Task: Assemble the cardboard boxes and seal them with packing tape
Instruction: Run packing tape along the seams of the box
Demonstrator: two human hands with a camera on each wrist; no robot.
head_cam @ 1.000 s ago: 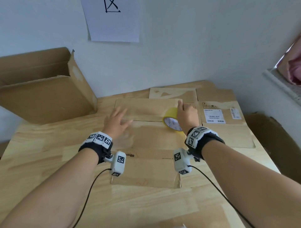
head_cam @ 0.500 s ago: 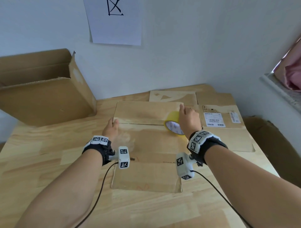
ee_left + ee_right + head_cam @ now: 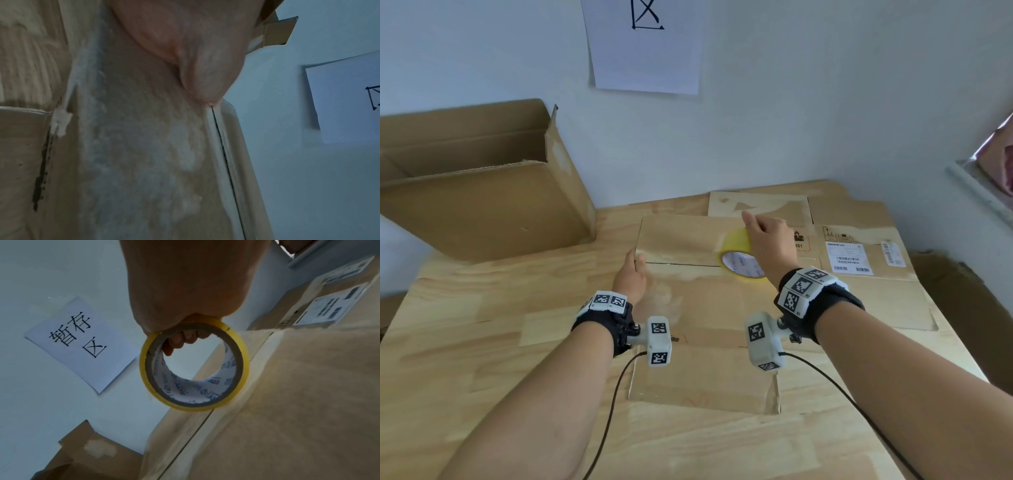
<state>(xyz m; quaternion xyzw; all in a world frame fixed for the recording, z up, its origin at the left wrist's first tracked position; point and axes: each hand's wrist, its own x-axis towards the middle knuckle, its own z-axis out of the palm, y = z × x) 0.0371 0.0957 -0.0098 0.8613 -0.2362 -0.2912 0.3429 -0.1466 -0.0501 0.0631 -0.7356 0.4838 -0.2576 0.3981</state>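
A closed brown cardboard box (image 3: 698, 308), flat-topped and matt with pale scuffed patches where old tape has torn the paper, is standing on the pale wooden bench (image 3: 465, 342), its two top flaps meeting in a thin dark seam (image 3: 681, 264) that is running across the lid. The right hand (image 3: 767, 240) is gripping a yellow roll of packing tape (image 3: 739, 257), fingers curled through the printed white cardboard core, and is holding the ring on edge at the right end of that seam; in the right wrist view a translucent strip appears to be lying along the seam below the roll, though blur is making it hard to be sure. The left hand (image 3: 631, 274) is lying on the lid at the left end of the seam, fingers together and fairly straight, its fingertip touching the seam's end in the left wrist view. Just beside the box on its right, a flattened cardboard sheet (image 3: 866, 260) with white shipping labels is lying on the bench, and another flat piece (image 3: 760, 204) is lying behind the box. Well to the left of the box, a larger open corrugated cardboard carton (image 3: 482, 202) is sitting against the pale wall. A white paper sign (image 3: 647, 48) with black characters is hanging on the wall above the box.
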